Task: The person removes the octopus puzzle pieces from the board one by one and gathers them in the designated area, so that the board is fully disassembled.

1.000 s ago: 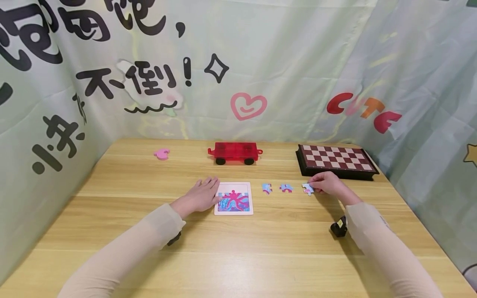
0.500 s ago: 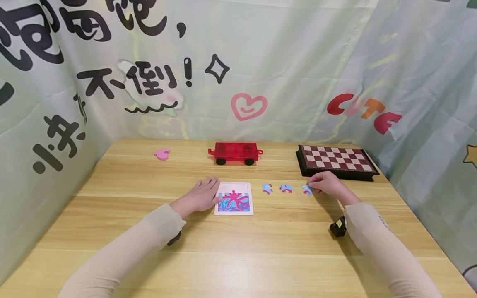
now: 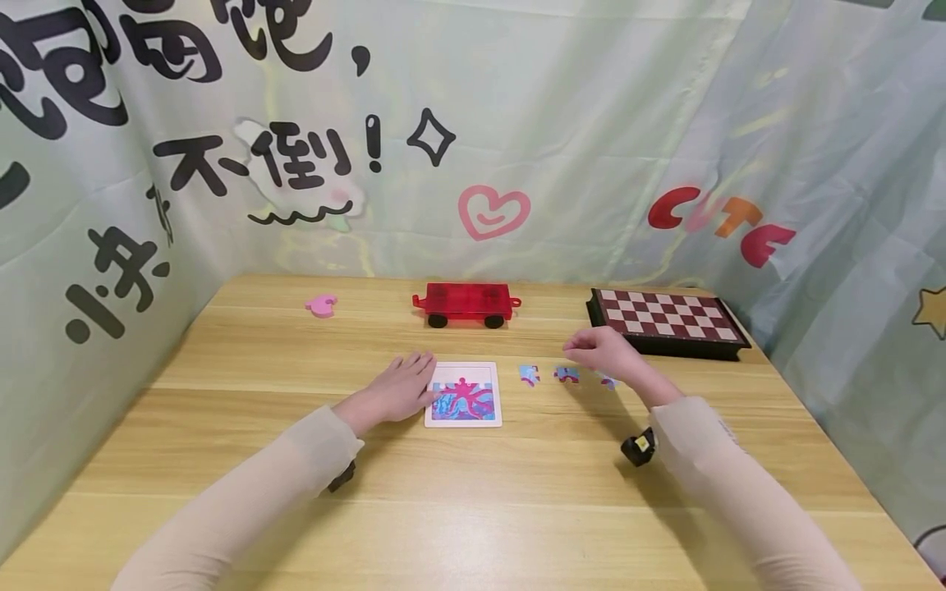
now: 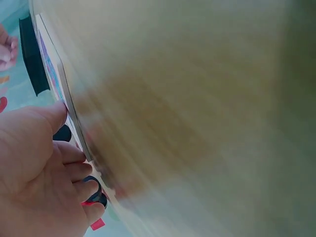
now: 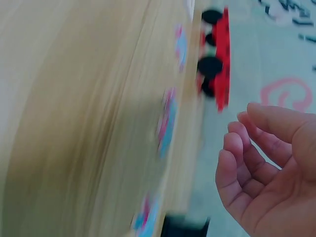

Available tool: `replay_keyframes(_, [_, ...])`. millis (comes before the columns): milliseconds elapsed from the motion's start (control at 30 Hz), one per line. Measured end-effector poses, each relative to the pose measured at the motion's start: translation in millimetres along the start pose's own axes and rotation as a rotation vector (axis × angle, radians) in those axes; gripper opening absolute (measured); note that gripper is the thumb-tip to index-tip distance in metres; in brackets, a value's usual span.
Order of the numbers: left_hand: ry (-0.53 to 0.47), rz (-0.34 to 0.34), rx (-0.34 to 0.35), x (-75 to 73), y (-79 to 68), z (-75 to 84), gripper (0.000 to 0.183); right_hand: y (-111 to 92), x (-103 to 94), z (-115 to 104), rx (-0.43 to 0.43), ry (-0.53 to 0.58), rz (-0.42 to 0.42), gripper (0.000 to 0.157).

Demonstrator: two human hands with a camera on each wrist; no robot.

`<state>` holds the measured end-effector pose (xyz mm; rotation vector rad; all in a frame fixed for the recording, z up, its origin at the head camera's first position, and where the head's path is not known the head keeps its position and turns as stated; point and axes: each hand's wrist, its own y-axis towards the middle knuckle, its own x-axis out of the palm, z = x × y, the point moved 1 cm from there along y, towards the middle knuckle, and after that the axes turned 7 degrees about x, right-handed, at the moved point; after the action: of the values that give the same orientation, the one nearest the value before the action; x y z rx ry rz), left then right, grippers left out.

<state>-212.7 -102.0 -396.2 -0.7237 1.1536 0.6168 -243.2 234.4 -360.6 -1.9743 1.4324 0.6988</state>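
In the head view my left hand (image 3: pixel 397 387) rests flat at the left edge of a white-framed jigsaw tray (image 3: pixel 462 425), its thumb near the picture. The tray's lower part shows a pink octopus puzzle (image 3: pixel 466 400) on blue; its upper part is bare white. My right hand (image 3: pixel 608 353) is in the air above the table, holding nothing, with fingers loosely curled, as the right wrist view shows. Below it lie a middle puzzle piece (image 3: pixel 567 375) and a right puzzle piece (image 3: pixel 608 382), the latter partly hidden by the hand. A left puzzle piece (image 3: pixel 529 375) lies closest to the tray.
Behind the tray stands a red toy wagon (image 3: pixel 468 300) with black wheels. A folded chessboard box (image 3: pixel 668 322) sits at the back right, close behind my right hand. A pink piece (image 3: pixel 322 306) lies at the back left. A printed curtain (image 3: pixel 576 164) closes off the back.
My right hand has let go of the right puzzle piece, which stays on the table, and has moved up and to the left over the middle piece. The left hand has stayed put.
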Motion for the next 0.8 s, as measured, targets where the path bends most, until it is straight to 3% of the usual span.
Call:
replay_keyframes(200, [0.003, 0.002, 0.034, 2.0, -7.2, -0.2, 0.07, 9.1, 28.8, -36.0, -0.063, -0.007, -0.047, 0.023])
replay_keyframes(433, [0.004, -0.021, 0.024, 2.0, -10.9, 1.8, 0.071, 20.6, 64.8, -71.6, -0.153, -0.028, -0.122, 0.013])
replay_keyframes(800, [0.017, -0.009, 0.015, 2.2, -10.1, 1.8, 0.071, 33.5, 111.9, -102.4, -0.296, -0.169, -0.197, 0.008])
